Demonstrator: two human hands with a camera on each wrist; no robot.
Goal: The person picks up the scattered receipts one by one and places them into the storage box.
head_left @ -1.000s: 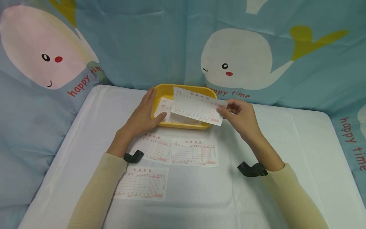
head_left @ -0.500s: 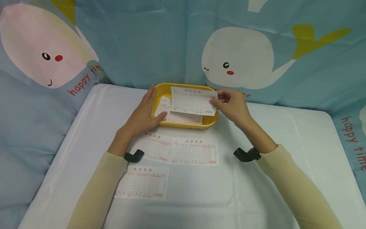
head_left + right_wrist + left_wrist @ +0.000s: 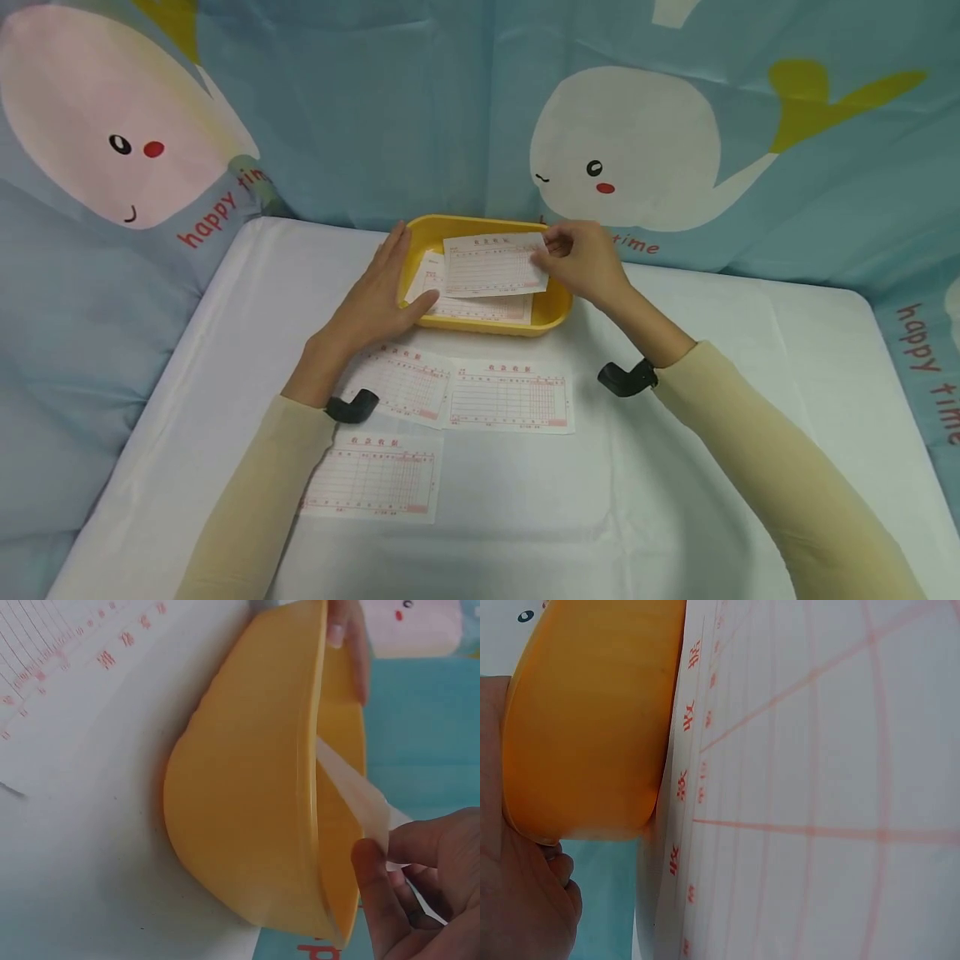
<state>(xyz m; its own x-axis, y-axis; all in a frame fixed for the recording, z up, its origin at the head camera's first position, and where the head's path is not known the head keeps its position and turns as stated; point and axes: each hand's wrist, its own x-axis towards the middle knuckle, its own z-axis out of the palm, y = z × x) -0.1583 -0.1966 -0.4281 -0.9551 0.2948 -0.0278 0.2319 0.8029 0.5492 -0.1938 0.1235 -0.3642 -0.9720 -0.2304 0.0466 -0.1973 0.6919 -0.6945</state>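
Note:
My right hand (image 3: 588,260) pinches the right end of a printed receipt slip (image 3: 491,267) between thumb and fingers. In the right wrist view that slip (image 3: 356,791) dips at a slant into the yellow plastic basket (image 3: 240,772). My left hand (image 3: 371,292) rests against the left end of the basket (image 3: 487,329), fingers straight along its outside and thumb over the front rim. Under the held slip, another receipt slip (image 3: 480,310) lies inside the basket. The left wrist view shows the left hand (image 3: 525,892) against the basket wall (image 3: 592,727).
In front of the basket, receipt slips lie on the white tablecloth (image 3: 675,500): one slip (image 3: 510,397) at the right, one slip (image 3: 408,385) partly behind the left wrist, one slip (image 3: 375,479) nearer. A blue whale-print curtain (image 3: 375,108) hangs behind the table.
The right hand has moved left and away from me, carrying the slip from over the basket's right rim to within its outline. The left hand has stayed at the basket's left end.

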